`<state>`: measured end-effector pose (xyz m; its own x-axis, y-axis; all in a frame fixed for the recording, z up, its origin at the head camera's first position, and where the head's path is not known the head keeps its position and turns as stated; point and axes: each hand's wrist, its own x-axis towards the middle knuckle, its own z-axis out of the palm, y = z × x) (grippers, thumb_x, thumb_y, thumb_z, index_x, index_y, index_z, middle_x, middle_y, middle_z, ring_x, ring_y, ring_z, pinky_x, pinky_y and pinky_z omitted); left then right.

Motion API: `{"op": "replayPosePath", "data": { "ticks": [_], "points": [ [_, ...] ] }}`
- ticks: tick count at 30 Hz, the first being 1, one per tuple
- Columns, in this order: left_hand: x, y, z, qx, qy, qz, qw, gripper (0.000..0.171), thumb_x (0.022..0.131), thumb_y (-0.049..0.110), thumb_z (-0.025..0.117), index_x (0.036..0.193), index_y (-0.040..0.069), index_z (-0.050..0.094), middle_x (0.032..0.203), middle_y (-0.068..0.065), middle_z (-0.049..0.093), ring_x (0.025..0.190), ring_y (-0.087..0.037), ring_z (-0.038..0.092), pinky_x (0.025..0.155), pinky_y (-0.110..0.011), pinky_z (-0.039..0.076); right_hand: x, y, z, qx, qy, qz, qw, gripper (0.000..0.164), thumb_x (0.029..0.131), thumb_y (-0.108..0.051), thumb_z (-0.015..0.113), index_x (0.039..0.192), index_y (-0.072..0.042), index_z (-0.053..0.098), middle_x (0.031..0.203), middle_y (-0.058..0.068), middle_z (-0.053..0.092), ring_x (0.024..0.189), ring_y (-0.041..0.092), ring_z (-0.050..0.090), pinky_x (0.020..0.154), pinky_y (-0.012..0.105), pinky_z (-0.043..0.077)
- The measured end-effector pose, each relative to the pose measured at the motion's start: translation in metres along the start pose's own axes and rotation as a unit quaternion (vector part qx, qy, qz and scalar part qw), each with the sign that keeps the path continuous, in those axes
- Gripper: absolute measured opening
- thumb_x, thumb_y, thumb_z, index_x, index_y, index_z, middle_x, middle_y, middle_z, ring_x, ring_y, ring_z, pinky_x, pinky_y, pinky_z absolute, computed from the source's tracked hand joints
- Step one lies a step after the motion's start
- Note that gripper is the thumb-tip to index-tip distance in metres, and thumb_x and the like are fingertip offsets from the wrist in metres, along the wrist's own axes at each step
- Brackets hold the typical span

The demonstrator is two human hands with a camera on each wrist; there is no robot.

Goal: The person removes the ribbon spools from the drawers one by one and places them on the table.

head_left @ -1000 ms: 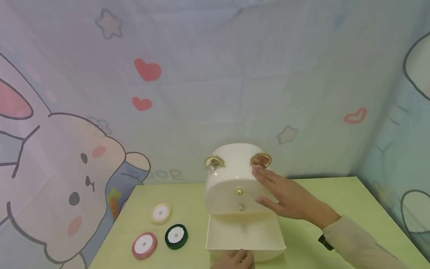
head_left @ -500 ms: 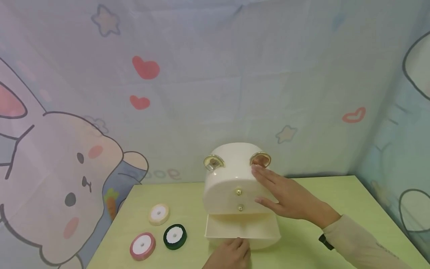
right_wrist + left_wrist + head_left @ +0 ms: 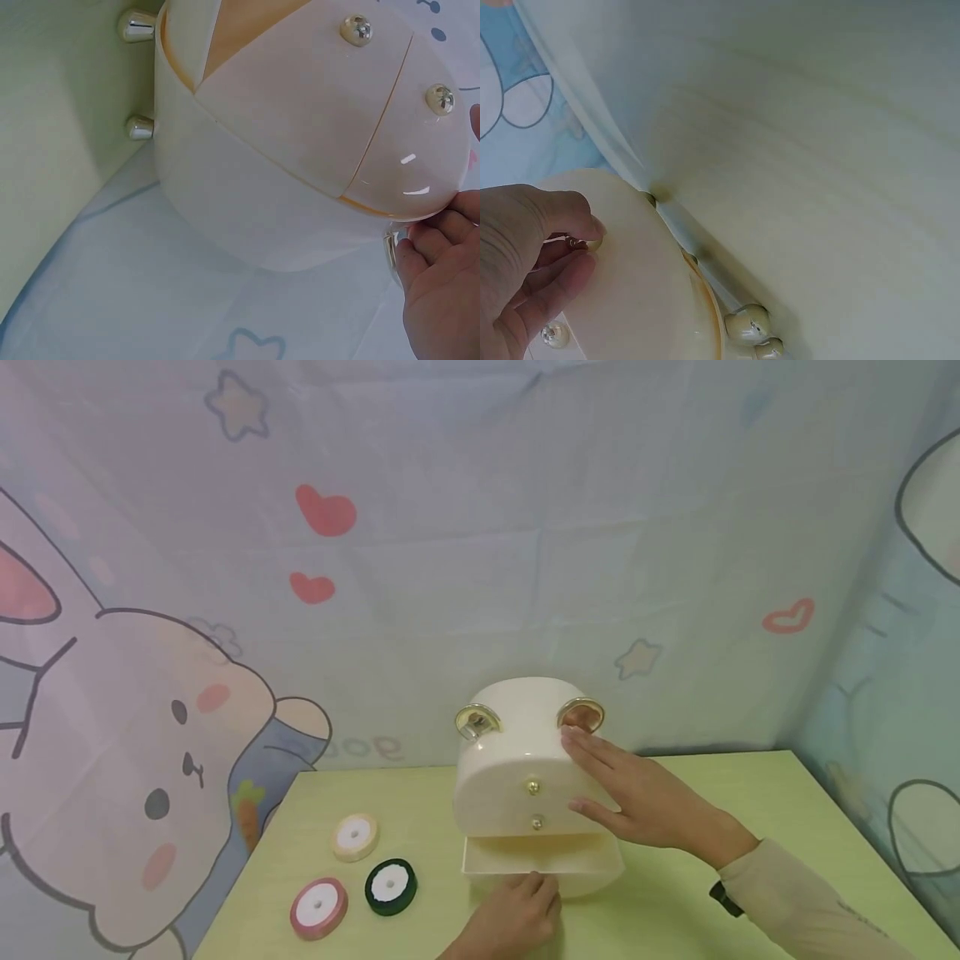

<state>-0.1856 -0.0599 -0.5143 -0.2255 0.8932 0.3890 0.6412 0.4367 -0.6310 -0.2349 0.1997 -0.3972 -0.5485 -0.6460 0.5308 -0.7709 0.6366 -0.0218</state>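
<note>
A glossy cream drawer box (image 3: 495, 793) with a rounded top stands on the table, two gold-rimmed discs (image 3: 477, 721) on top. Its bottom drawer (image 3: 480, 856) is partly pulled out, and nothing shows inside the visible part. My left hand (image 3: 513, 912) is at the drawer's front; in the left wrist view, thumb and fingers pinch its small gold knob (image 3: 595, 244). The right hand (image 3: 641, 797) rests against the box's upper right side, fingers extended, their tips beside the right disc. Two more gold knobs (image 3: 533, 787) sit on the closed upper front.
Left of the box lie three ribbon rolls on the green table (image 3: 712, 893): a cream roll (image 3: 367, 847), a pink roll (image 3: 339, 914) and a dark green roll (image 3: 408, 897). Behind the table hangs a cartoon-printed cloth (image 3: 450, 568).
My left hand has moved forward with the bottom drawer, which now sticks out less from the box. The right hand stays in place on the box.
</note>
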Motion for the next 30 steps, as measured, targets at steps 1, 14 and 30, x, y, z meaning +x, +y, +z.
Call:
{"op": "replayPosePath", "data": {
  "ticks": [1,14,30],
  "points": [
    [0.000,-0.001,0.000,-0.001,-0.007,0.001,1.0000,0.042,0.105,0.002,0.039,0.095,0.016,0.077,0.090,0.006,0.060,0.080,-0.006,0.060,0.073,-0.018,0.054,0.000,0.000,0.000,0.000,-0.002,0.001,1.000,0.080,0.099,-0.036,0.072,0.162,-0.004,0.036,0.167,0.016,0.041,0.150,0.032,0.048,0.111,0.046,0.052],
    [0.001,-0.007,0.006,0.004,-0.022,-0.005,0.9997,0.017,0.096,0.009,0.059,0.098,0.017,0.074,0.093,0.006,0.060,0.083,-0.007,0.059,0.073,-0.017,0.053,0.002,0.002,-0.004,-0.011,0.005,-0.012,1.000,0.076,0.100,-0.035,0.070,0.160,0.000,0.038,0.165,0.019,0.044,0.148,0.035,0.050,0.108,0.049,0.053],
    [0.002,-0.011,0.014,0.012,-0.046,-0.033,0.9984,0.010,0.096,0.012,0.069,0.102,0.019,0.076,0.099,0.008,0.065,0.088,-0.005,0.063,0.075,-0.014,0.054,0.001,0.001,0.001,-0.014,0.011,-0.008,1.000,0.077,0.099,-0.035,0.071,0.161,-0.002,0.038,0.164,0.019,0.045,0.148,0.035,0.051,0.108,0.049,0.054]
  ]
}}
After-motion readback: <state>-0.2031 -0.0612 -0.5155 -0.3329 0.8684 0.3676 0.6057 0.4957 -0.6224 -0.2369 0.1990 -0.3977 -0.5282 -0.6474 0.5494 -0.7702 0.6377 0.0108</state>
